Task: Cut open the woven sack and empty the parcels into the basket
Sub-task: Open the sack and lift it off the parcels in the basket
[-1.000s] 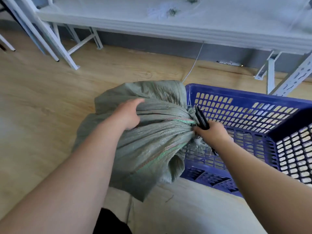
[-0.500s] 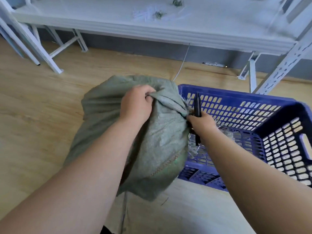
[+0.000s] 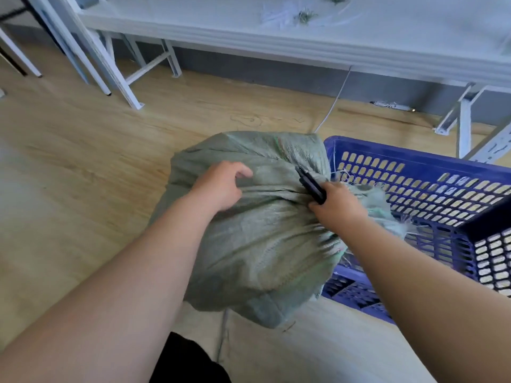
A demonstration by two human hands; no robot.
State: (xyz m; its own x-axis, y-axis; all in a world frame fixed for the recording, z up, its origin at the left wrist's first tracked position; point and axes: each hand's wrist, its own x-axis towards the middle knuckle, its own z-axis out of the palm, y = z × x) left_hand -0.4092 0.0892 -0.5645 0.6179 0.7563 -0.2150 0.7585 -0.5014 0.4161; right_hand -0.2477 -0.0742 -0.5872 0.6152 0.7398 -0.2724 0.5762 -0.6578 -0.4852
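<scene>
Wooden floor (image 3: 83, 167), green sack (image 3: 257, 244), blue basket (image 3: 414, 161), white cable (image 3: 331, 106)

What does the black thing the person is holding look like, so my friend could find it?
Find the big blue basket on the wooden floor, then the grey-green sack leaning on its edge. At the sack's bunched neck, the right hand grips a slim black cutter, the only dark, stick-shaped thing there.
</scene>
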